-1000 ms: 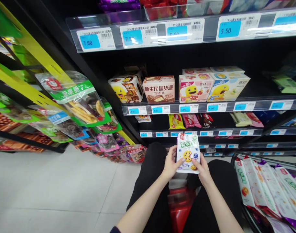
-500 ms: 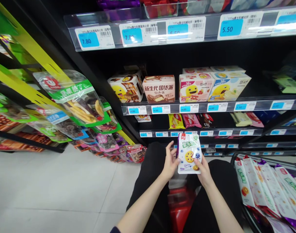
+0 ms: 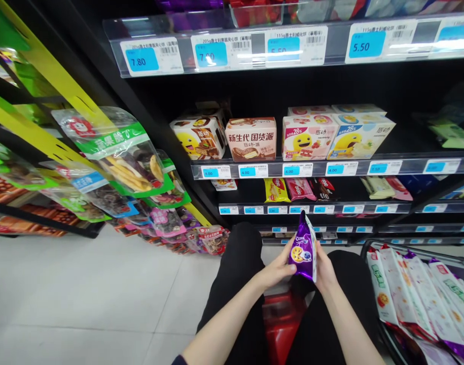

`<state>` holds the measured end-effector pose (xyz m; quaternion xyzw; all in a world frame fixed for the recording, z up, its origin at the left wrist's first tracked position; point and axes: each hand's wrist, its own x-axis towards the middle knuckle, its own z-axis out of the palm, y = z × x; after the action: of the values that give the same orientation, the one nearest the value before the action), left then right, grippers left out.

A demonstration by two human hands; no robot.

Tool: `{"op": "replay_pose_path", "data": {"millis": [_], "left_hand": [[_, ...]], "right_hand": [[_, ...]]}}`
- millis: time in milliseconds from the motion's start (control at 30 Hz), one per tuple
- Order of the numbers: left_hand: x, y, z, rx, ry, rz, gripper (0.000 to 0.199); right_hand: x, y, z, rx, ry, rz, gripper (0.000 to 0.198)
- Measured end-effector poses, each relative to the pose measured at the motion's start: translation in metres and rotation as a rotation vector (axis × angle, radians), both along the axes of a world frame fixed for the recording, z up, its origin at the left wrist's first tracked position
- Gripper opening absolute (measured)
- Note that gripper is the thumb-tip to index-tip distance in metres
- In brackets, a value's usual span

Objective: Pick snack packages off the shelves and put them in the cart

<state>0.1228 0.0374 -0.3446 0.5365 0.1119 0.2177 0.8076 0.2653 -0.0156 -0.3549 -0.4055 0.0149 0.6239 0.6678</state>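
Note:
A packet of cookies [image 3: 303, 253] with a purple side and a white face stands upright between my hands, above my knees. Its purple side, printed with a cookie and a blueberry, is turned toward me. My left hand [image 3: 280, 266] grips it from the left, thumb on the lower purple side and fingers behind. On the right edge, my right hand [image 3: 325, 266] holds the packet too, its fingertips partly hidden behind it. Similar cookie packets [image 3: 414, 289] stand in rows in a basket [image 3: 387, 332] at my right knee.
In front is a black shelf unit with price strips [image 3: 323, 169], holding snack boxes [image 3: 250, 139] and, lower, small wrapped snacks [image 3: 276, 190]. Bags of dried fruit [image 3: 129, 157] hang at the left, jutting outward. A red stool [image 3: 281, 324] shows between my legs.
The packet has been turned in my hands: its white front faced me before, and now its purple side does. My left hand has closed in on it from the left.

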Motion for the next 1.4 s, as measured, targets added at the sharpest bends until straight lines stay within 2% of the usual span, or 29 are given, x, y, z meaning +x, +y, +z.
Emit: {"op": "replay_pose_path", "data": {"millis": [167, 367, 533, 633, 733, 833, 1000, 1233, 1333, 1400], "left_hand": [[0.0, -0.001, -0.002, 0.213, 0.117, 0.035, 0.095], [0.001, -0.003, 0.006, 0.244, 0.111, 0.101, 0.091], [0.0, -0.006, 0.01, 0.163, 0.075, 0.158, 0.087], [0.002, -0.005, 0.007, 0.079, 0.054, 0.183, 0.076], [0.007, 0.0, 0.0, -0.082, 0.062, 0.305, 0.062], [0.013, 0.006, -0.004, -0.271, 0.065, 0.442, 0.057], [0.012, 0.011, 0.003, -0.498, -0.018, 0.568, 0.047], [0.008, 0.012, 0.009, -0.542, 0.03, 0.562, 0.04], [0.01, 0.011, 0.008, -0.545, 0.032, 0.55, 0.04], [0.011, 0.012, 0.005, -0.516, 0.057, 0.54, 0.042]], "right_hand": [[0.001, 0.0, 0.0, -0.012, 0.008, 0.05, 0.044], [0.002, 0.0, -0.001, -0.007, -0.025, 0.071, 0.045], [0.001, 0.001, 0.0, 0.006, -0.071, 0.063, 0.044], [0.001, 0.002, 0.0, 0.039, -0.086, 0.046, 0.044], [0.0, 0.002, 0.0, 0.129, -0.135, -0.038, 0.041], [0.0, 0.002, -0.001, 0.216, -0.198, -0.07, 0.041], [0.001, 0.001, -0.004, 0.219, -0.209, -0.055, 0.039], [-0.002, -0.001, 0.001, 0.191, -0.258, 0.014, 0.034], [-0.001, 0.001, -0.004, 0.171, -0.306, 0.003, 0.034], [0.001, 0.002, -0.01, 0.119, -0.42, -0.052, 0.033]]}}
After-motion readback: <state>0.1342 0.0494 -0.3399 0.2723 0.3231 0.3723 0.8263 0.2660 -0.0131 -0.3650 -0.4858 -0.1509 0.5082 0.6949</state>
